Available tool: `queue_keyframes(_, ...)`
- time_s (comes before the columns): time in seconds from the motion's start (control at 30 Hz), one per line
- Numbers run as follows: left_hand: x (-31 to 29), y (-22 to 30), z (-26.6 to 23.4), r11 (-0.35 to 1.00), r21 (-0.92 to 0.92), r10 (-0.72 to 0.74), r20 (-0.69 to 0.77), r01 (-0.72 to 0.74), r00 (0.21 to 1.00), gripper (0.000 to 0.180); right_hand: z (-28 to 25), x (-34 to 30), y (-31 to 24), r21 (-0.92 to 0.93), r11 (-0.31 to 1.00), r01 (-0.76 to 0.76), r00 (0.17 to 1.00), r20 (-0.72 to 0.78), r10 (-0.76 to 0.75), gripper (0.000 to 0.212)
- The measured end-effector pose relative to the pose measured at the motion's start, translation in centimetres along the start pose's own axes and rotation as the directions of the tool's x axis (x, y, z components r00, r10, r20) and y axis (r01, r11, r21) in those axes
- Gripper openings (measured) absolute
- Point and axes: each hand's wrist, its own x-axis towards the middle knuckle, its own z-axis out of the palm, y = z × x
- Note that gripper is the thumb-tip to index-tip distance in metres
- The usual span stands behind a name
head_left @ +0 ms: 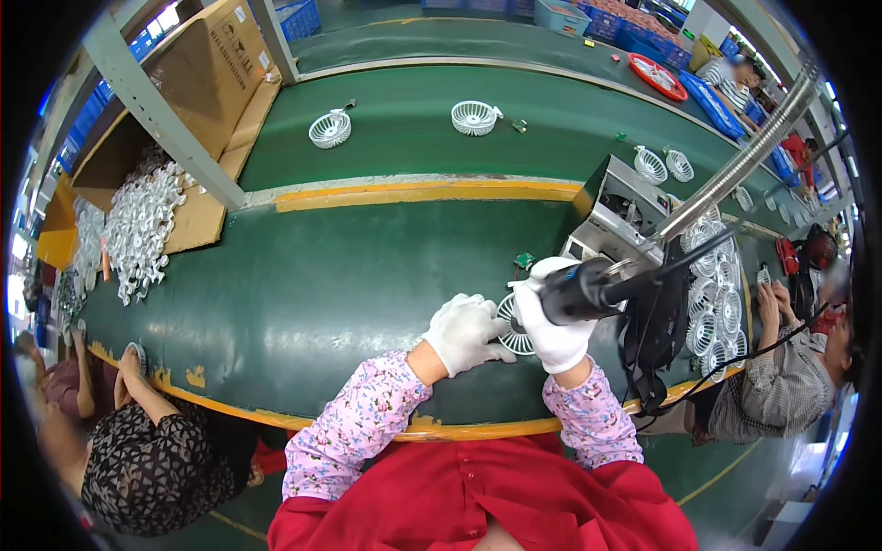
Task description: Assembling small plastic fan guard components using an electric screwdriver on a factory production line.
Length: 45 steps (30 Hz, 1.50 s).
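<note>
On the dark green tabletop (322, 285), the round, white plastic, spoked fan cage (517, 342) lies nearer the person than the silver, box-shaped metal machine (614, 237) and off to its left, partly covered by both hands. The white-gloved left hand (467, 334) has its fingers bunched and its thumb set out, seemingly pinching the cage's left edge. The white-gloved right hand (554, 321) is curled around the black, cylindrical powered driver (571, 294), just in front of that machine; the driver's tip is hidden, so I cannot tell whether it touches a screw. A small green circuit board (524, 261) sits just beyond the cage, left of the machine. The step in hand looks like fastening something in the cage, with the left hand steadying and the right guiding the tool. As I judge it, the next move calls for a firm left hold against turning, the driver kept square to its seat, and the board left clear of the tool. More white cages (721, 317) are heaped to the machine's right.
</note>
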Motion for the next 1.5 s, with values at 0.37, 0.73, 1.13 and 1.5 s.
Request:
queue_keyframes(0.37,-0.2,0.1,-0.3,0.993,-0.097,-0.072,-0.03,0.068,0.997,0.037,0.1,1.0,-0.7,-0.195,0.975,0.11,0.947,0.318,-0.044,0.032)
queue_keyframes(0.73,-5.3,-8.2,-11.8,0.076,0.145,-0.663,-0.732,0.987,0.159,0.056,-3.7,4.9,-5.7,-0.188,0.894,0.406,0.87,-0.219,-0.441,0.021)
queue_keyframes(1.13,-8.1,-13.1,-7.5,0.54,0.201,-0.731,-0.37,0.817,0.574,0.017,-2.8,3.7,-5.4,-0.042,0.98,0.195,0.965,-0.171,-0.199,0.027)
queue_keyframes(1.5,-0.4,1.0,-0.1,0.995,-0.014,0.103,-0.014,-0.103,0.995,0.014,-2.1,1.1,-1.3,0.041,0.991,0.129,0.988,-0.094,-0.124,0.037)
